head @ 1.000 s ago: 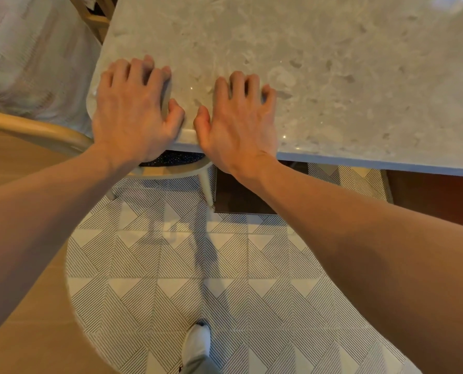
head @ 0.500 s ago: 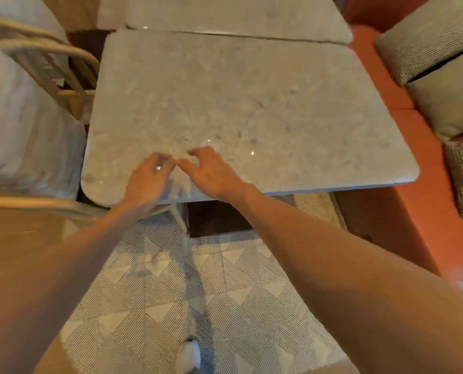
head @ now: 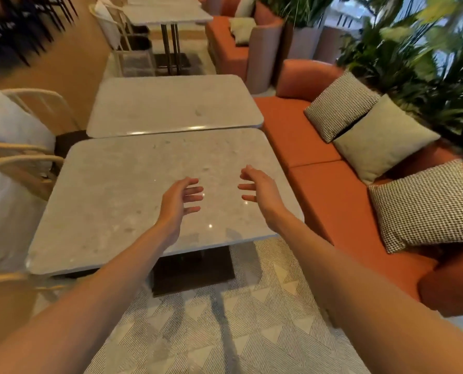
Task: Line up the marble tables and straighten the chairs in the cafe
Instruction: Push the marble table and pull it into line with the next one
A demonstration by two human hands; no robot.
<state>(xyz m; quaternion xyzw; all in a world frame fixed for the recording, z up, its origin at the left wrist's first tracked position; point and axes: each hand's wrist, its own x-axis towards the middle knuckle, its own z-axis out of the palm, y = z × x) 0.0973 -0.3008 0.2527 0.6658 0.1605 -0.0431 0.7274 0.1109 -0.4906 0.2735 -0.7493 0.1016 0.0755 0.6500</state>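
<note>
Lining up the two nearest marble tables looks like the step in hand. The near table (head: 133,190) sits just in front of the far table (head: 171,103), their facing edges almost touching, with the orange bench (head: 316,184) along the right side. The gap between them seems to narrow toward the right, and the near table's left edge reaches further out than its neighbour's, so by my reading a small twist is called for, not a straight shove. To the left, pale wooden chairs (head: 27,163) stand close against the near table's edge and may need pulling clear first. Both hands hover above the near tabletop, apart from it, holding nothing: the left hand (head: 179,201) and the right hand (head: 260,190) are spread wide, palms facing each other. Gripping opposite edges should give better control than pressing on the slick top.
</note>
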